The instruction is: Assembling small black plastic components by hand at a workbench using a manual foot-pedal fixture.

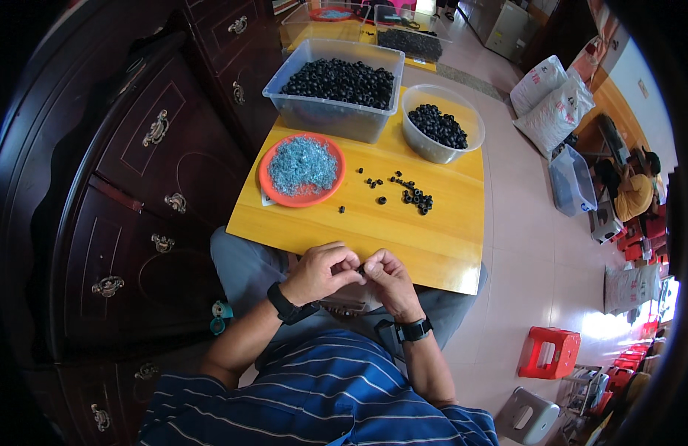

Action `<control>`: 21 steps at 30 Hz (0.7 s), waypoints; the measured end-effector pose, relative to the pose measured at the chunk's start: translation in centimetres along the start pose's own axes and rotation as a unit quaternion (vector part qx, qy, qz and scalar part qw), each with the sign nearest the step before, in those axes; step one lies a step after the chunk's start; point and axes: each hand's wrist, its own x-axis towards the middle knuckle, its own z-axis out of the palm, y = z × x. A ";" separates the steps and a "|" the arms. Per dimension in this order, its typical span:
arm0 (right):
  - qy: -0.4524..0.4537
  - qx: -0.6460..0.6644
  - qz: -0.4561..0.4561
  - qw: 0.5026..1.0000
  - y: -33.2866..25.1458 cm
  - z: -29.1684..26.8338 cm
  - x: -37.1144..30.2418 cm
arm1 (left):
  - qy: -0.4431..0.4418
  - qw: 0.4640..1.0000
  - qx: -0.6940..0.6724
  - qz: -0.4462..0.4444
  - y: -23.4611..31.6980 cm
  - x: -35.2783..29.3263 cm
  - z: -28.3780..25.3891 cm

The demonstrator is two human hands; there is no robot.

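Black piece (361, 270) under work: located at the counter's near edge, between the fingertips of the left hand (323, 269) and right hand (391, 279). The grip of each hand is closed, pinching it; fingers mask most of the piece, so its condition cannot be confirmed.

Directions are from the hands, twelve o'clock pointing away from the person. Loose black pieces (418, 199) lie at one o'clock on the yellow counter (299, 232), a few strays nearer twelve. Farther out, also at one, the round tub (427, 147) is partly filled with black pieces. At twelve, the rectangular bin (329, 123) holds many more. At eleven, the orange plate (305, 199) carries a heap of blue-green slivers (299, 160).

Assessment: work appears well short of complete, with one piece in hand. Which container holds finished pieces is not evident.
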 end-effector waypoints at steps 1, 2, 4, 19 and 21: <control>-0.006 -0.012 -0.014 1.000 -0.1 0.0 -0.1 | 0.003 1.000 -0.011 -0.004 -0.2 -0.2 0.1; -0.006 -0.012 -0.014 1.000 -0.3 0.0 -0.1 | 0.007 1.000 -0.022 -0.009 -0.3 -0.3 0.1; -0.011 -0.029 0.005 1.000 -0.4 -0.1 -0.2 | 0.012 0.999 -0.039 -0.006 -0.1 -0.4 0.2; -0.052 0.082 -0.006 0.995 1.3 -1.6 0.8 | -0.031 0.996 -0.079 0.018 -0.3 0.2 0.2; -0.048 0.081 -0.011 0.995 1.3 -1.5 0.8 | -0.029 0.995 -0.091 0.008 -0.4 0.2 0.4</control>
